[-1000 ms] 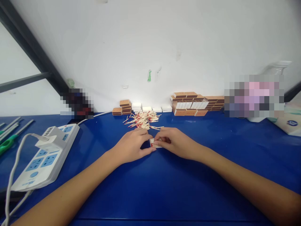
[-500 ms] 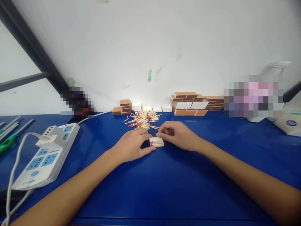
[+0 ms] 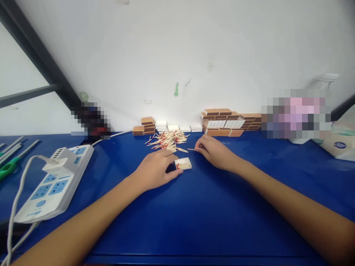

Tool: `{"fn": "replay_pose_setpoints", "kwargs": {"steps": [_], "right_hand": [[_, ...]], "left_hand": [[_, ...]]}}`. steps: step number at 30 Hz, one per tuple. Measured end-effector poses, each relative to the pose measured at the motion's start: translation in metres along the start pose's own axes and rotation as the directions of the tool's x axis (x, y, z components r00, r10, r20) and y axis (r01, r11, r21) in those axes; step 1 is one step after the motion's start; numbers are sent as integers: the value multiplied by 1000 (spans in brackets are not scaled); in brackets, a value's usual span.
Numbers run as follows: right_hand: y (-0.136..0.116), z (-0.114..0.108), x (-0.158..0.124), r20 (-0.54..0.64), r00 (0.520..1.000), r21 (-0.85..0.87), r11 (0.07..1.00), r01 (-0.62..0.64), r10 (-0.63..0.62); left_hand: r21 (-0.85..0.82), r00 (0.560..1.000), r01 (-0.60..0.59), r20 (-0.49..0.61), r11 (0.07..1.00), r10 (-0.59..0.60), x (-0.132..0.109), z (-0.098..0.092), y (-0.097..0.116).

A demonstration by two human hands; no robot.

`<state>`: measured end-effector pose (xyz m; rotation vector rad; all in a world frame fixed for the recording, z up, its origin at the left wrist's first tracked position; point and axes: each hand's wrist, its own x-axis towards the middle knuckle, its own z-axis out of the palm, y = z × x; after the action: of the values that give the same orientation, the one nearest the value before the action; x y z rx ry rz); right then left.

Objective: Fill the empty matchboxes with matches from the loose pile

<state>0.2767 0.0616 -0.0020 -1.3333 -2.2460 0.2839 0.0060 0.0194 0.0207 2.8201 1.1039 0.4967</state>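
Observation:
My left hand (image 3: 155,170) is closed round the left end of a small white matchbox tray (image 3: 189,161), thumb at its near side and fingers at the far side. Several matches (image 3: 183,166) with red heads lie inside the tray. Just beyond it, to the right, my right hand (image 3: 216,152) pinches a single match (image 3: 191,149) by its plain end between thumb and forefinger, the head pointing left. A loose heap of matches (image 3: 169,139) is spread on the blue table (image 3: 194,214) behind the tray.
White trays (image 3: 173,128) and a small stack of brown matchboxes (image 3: 148,125) stand along the wall. A larger matchbox stack (image 3: 222,122) is further right. On the left lies a white power strip (image 3: 52,188) with cables; a plastic packet (image 3: 340,142) sits far right.
My right hand has moved from the tray's edge away to the right and back, and a match now shows in its fingers. The tray has shifted slightly in my left hand.

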Motion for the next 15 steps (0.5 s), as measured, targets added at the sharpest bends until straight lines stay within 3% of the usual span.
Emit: {"fn": "replay_pose_setpoints", "kwargs": {"steps": [3, 9, 13, 15], "right_hand": [[-15, -6, -6, -33, 999, 59, 998, 21, -19], [-49, 1, -17, 89, 980, 165, 973, 161, -177], [-38, 14, -4, -66, 995, 163, 983, 89, -79], [-29, 21, 5, -78, 996, 147, 988, 43, -32]], "left_hand": [[23, 997, 72, -30, 997, -71, 1, 0, -1], [24, 998, 50, -33, 998, -49, 1, 1, -1], [8, 999, 30, -24, 1000, -30, 1, 1, 1], [17, 999, 38, -25, 999, -38, 1, 2, 2]]}}
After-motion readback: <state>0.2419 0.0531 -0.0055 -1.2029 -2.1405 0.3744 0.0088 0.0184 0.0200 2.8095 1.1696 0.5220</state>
